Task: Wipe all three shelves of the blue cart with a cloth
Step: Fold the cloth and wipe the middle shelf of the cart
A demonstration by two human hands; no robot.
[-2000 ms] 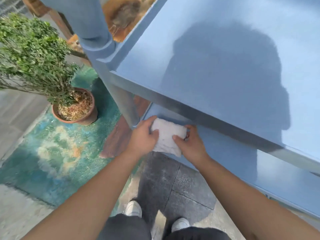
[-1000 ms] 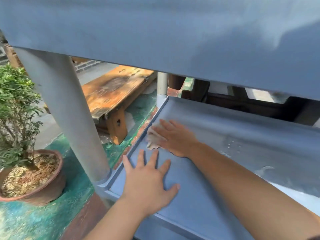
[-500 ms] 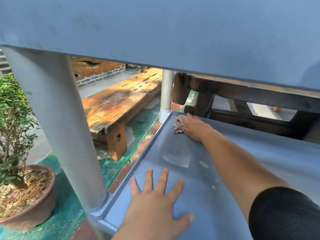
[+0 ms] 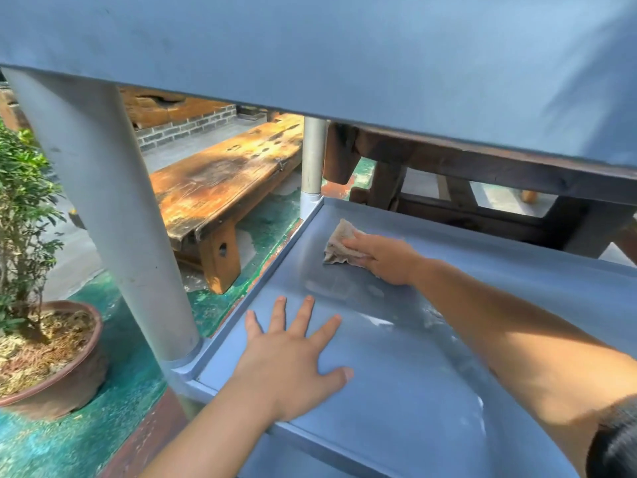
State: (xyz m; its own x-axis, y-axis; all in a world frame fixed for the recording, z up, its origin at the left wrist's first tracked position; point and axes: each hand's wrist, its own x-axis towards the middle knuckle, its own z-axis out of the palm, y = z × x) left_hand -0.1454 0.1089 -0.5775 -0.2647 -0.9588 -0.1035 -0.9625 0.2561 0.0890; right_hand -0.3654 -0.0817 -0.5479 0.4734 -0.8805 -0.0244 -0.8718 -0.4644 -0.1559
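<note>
Seen from a head camera, under the top shelf (image 4: 344,56) of a blue cart: right hand (image 4: 386,258) reaching far across the lower shelf (image 4: 431,391), fingers (image 4: 355,243) laid fairly straight and pressing a crumpled beige cloth (image 4: 339,244) flat, not curled round it. Cloth lying beneath and just beyond those fingers, near the far left corner post (image 4: 313,157). Left hand (image 4: 293,360) planted near the front edge, fingers (image 4: 306,315) spread wide and straight, holding nothing, likely bracing. Right forearm stretched long and low across the shelf; left arm coming up from below the front rim. Damp streaks and smears between the two hands. For a good wipe, probably best: even downward pressure, overlapping strokes drawn back from the corner toward the front rim, along the raised lip too. Wooden bench (image 4: 220,188) and potted plant (image 4: 27,215) beyond, left of the cart.
</note>
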